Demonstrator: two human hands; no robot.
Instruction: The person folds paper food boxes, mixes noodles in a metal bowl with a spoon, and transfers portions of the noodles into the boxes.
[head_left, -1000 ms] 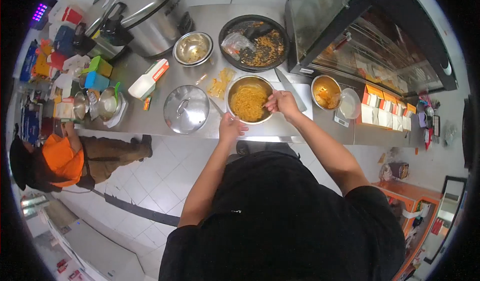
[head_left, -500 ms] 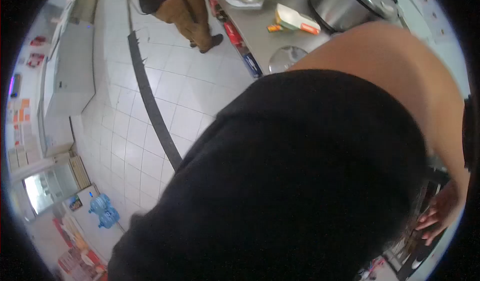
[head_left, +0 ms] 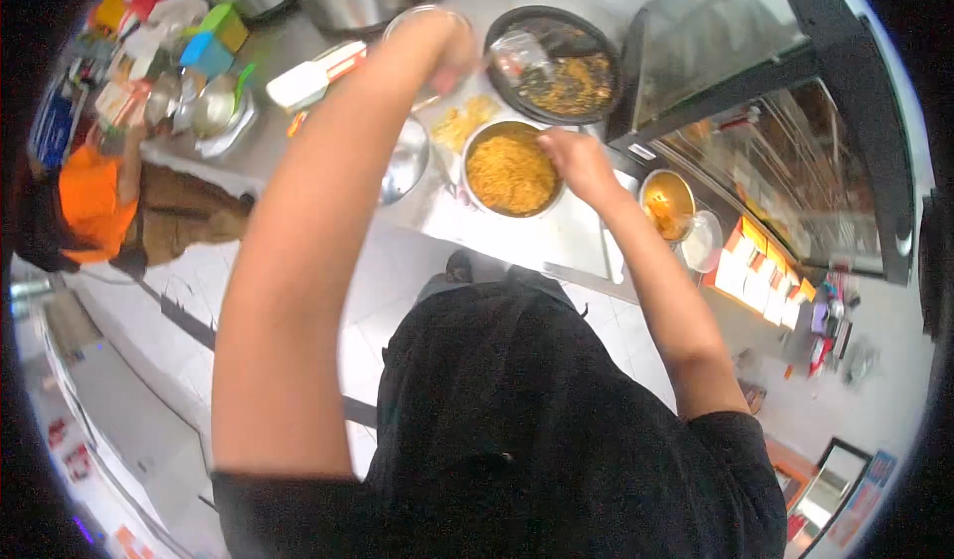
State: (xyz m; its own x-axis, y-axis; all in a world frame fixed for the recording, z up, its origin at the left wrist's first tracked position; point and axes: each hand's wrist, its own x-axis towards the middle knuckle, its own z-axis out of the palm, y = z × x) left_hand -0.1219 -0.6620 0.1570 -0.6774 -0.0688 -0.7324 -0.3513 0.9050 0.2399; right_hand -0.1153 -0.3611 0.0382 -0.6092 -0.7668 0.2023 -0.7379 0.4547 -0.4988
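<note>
A metal bowl (head_left: 469, 176) of yellow-orange shredded food (head_left: 511, 169) stands on the counter. At its right rim is my right hand (head_left: 578, 164), fingers closed; whatever they grip is hard to make out. My left hand (head_left: 455, 57) is raised over the stacked metal bowls (head_left: 412, 14) at the back, its fingers smeared by motion. My left forearm partly covers a round metal lid (head_left: 405, 161). Yellow scraps (head_left: 462, 122) lie between the lid and the bowl. Behind the bowl is a black pan (head_left: 556, 114) with crumbs and a plastic bag.
A bowl with orange food (head_left: 668, 204), a clear container (head_left: 703, 241) and white-and-orange boxes (head_left: 760, 276) stand at right, below a glass cabinet (head_left: 715, 42). A white-and-red carton (head_left: 298, 84) lies at left. A person in orange (head_left: 96, 201) stands at the far left.
The view swung away to the left and came back. My left hand has moved from the bowl's front left up to the stacked bowls. My right hand is again at the rim.
</note>
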